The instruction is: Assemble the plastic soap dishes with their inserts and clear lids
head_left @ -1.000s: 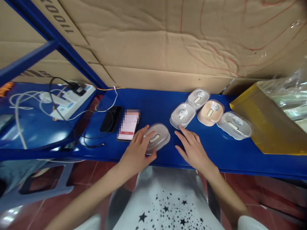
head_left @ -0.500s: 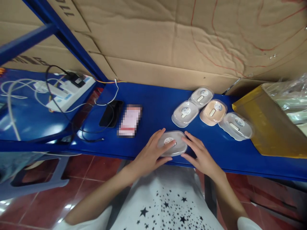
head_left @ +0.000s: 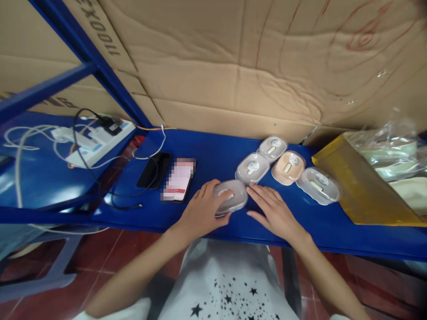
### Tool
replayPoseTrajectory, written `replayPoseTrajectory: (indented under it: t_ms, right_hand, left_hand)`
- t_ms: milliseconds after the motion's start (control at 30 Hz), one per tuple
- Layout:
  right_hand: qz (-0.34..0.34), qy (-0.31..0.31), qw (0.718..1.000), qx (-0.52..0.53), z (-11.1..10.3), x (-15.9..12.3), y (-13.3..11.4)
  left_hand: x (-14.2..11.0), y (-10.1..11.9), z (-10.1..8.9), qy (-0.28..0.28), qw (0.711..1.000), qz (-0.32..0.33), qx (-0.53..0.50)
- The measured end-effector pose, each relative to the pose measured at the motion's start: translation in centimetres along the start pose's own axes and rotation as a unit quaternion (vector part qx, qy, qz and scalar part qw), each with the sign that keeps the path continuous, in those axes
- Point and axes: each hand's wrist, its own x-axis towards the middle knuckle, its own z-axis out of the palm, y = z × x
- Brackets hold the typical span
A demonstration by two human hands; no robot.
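Clasping the left end of a greyish oval container with a clear plastic lid [head_left: 236, 202], the left hand [head_left: 200, 211] is closed around it, thumb at the near rim, index finger laid across the top. The container is placed near the front edge of the glossy blue table [head_left: 213, 149]; its long axis is set roughly along that edge, the right end angled slightly away from the body. Its round label is partly covered by the index finger. The right hand [head_left: 275, 212] is held palm down just beside the right end, thumb parted from the fingers; whether the rim is touched cannot be told. Both forearms are slanted inward from the lower corners. Beyond the right hand, three greyish clear-lidded containers [head_left: 252, 168] and a peach-coloured clear-lidded container [head_left: 288, 168] are grouped, bordered on the right by a yellow-brown box [head_left: 363, 191]. To the left, a lit phone [head_left: 179, 180] is laid flat.
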Motion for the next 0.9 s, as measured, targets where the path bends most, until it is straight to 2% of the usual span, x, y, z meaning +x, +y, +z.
replayPoseTrajectory:
  t_ms: [167,300,400,467,567,667,800,900]
  right_hand:
    - [0.028,-0.009,0.999,-0.039,-2.3,4.1,5.4]
    - [0.013,-0.002,1.0,-0.021,-2.4,6.6,8.3]
    - [0.018,0.031,0.999,-0.032,-1.7,7.1,8.6]
    - [0.024,0.039,0.998,-0.048,-1.2,7.0,8.3]
    - [0.03,0.042,0.997,-0.06,-0.8,7.2,8.0]
    - [0.028,0.014,0.999,-0.034,-1.7,8.3,8.4]
    - [0.029,-0.028,0.999,-0.008,-3.6,10.8,9.4]
    - [0.054,-0.017,0.998,-0.023,-4.3,12.7,9.4]
  left_hand:
    - [4.6,-1.7,-2.3,-0.026,0.985,-0.156,0.066]
    - [9.3,-3.9,-3.3,-0.038,0.981,-0.183,0.055]
    - [12.2,-5.5,-2.8,-0.038,0.978,-0.2,0.045]
    - [13.2,-6.0,-2.0,-0.018,0.977,-0.205,0.051]
    - [13.2,-5.7,-0.5,0.03,0.98,-0.184,0.072]
    - [12.1,-4.7,0.4,0.072,0.985,-0.131,0.089]
    - [11.1,-4.0,0.6,0.098,0.988,-0.063,0.101]
    - [11.1,-4.0,0.4,0.116,0.987,-0.038,0.105]
